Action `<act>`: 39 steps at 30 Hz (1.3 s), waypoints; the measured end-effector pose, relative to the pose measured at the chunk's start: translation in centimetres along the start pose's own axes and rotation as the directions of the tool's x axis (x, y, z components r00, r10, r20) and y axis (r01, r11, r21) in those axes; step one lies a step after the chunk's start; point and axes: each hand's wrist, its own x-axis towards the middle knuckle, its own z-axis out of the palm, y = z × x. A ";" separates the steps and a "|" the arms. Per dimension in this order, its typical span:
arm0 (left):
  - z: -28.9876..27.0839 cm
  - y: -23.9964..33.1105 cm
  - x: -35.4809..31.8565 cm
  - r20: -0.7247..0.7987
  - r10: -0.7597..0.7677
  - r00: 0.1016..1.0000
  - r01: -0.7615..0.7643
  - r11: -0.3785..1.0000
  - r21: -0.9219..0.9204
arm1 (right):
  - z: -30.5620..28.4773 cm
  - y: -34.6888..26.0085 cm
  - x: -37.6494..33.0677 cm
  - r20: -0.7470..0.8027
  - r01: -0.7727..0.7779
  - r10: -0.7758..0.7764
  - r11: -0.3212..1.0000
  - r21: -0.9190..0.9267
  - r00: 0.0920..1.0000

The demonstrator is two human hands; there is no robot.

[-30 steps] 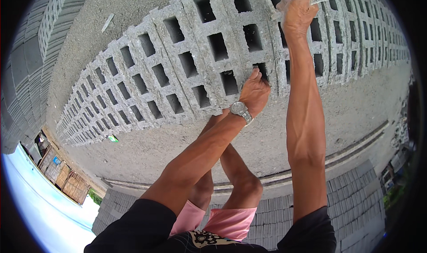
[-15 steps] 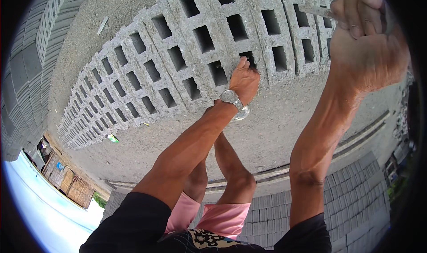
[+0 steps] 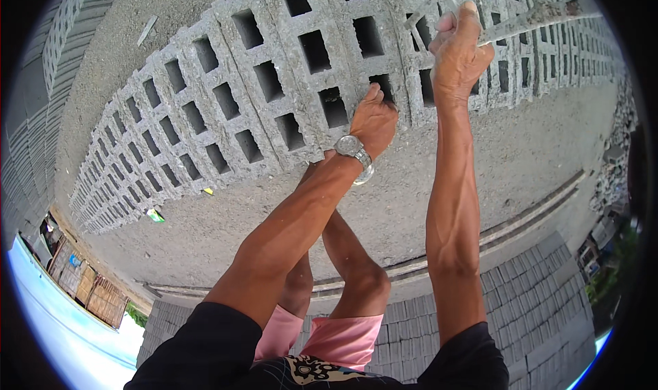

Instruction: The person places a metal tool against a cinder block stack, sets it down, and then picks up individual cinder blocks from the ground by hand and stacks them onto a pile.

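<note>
Swung down, my right hand [image 3: 459, 57] returns its clamped stick [image 3: 528, 22] to the work; my left hand [image 3: 375, 121] grips a block [image 3: 375, 66].

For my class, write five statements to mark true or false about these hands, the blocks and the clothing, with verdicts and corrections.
1. The bare left hand is at an opening in a hollow grey concrete block. True.

2. A silver metal wristwatch is on the right wrist. False: the silver metal wristwatch is on the left.

3. The bare right hand grips a long, narrow, grey-stained implement. True.

4. The person's cloth shorts are green. False: the cloth shorts are pink.

5. A small green-and-white scrap lies on the gritty grey ground. True.
</note>
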 end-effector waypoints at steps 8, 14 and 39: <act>-1.1 -0.1 0.3 0.003 -0.002 1.000 0.002 1.000 -0.004 | -3.2 -9.2 -1.9 -0.012 0.245 -0.248 0.945 0.218 0.969; -0.8 0.2 0.5 0.021 0.035 0.999 -0.036 0.999 0.038 | -2.6 2.8 -4.5 0.053 -0.038 0.039 0.999 -0.029 0.998; -1.4 0.0 0.6 0.050 0.014 0.999 -0.016 1.000 0.026 | -6.6 -6.3 -6.8 -0.156 0.022 0.002 0.988 0.153 0.988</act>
